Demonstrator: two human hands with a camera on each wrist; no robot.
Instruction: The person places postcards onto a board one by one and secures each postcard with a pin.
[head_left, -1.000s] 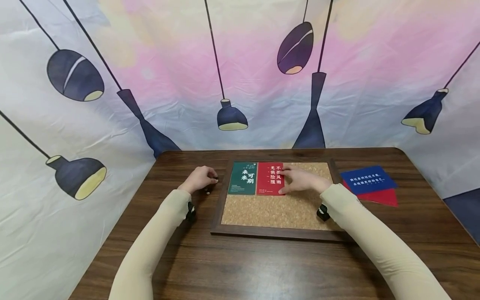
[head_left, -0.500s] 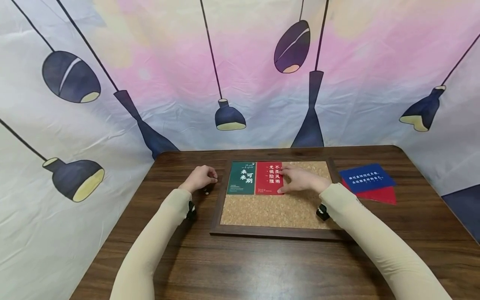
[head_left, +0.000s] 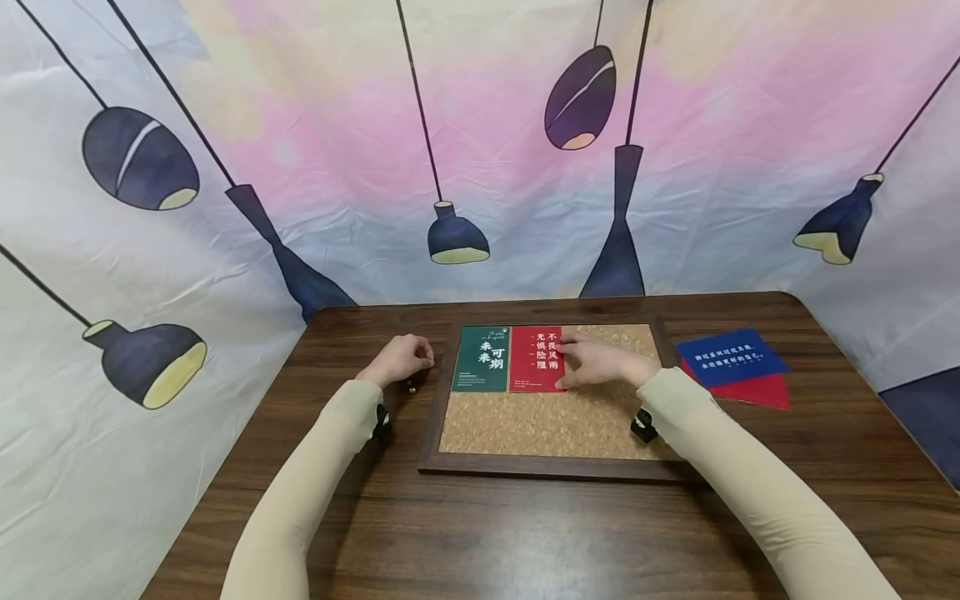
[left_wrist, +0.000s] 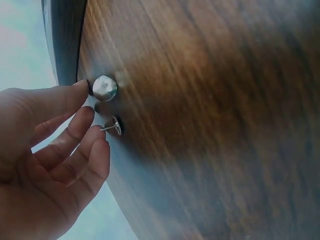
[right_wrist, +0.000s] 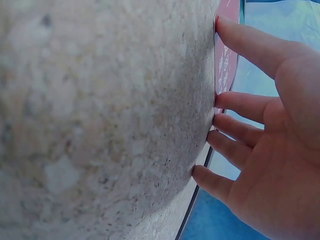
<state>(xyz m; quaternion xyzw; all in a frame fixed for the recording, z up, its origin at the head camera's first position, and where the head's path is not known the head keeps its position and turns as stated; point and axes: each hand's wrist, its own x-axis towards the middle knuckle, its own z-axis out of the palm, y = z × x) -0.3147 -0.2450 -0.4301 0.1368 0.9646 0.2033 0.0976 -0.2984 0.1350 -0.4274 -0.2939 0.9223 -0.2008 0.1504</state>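
A cork board [head_left: 547, 421] in a dark wood frame lies mid-table. A green card [head_left: 481, 358] and a red card [head_left: 537, 359] sit side by side at its top left. My right hand [head_left: 594, 361] lies flat with straight fingers [right_wrist: 245, 44] pressing the red card's [right_wrist: 223, 70] right edge onto the cork [right_wrist: 100, 125]. My left hand [head_left: 402, 359] is curled on the table just left of the frame. Its thumb and forefinger [left_wrist: 75, 97] close on a silver pushpin [left_wrist: 105, 87]. A second pushpin [left_wrist: 114, 126] lies by the middle fingertip.
A blue card [head_left: 731, 357] lies over a red card [head_left: 759, 390] on the table [head_left: 525, 533], right of the board. A loose pin [head_left: 411, 386] rests near my left wrist. A printed lamp-pattern cloth [head_left: 300, 167] hangs round the table's back and sides.
Both hands stay almost where they were. My left hand has drawn very slightly away from the frame; only my head has shifted a little.
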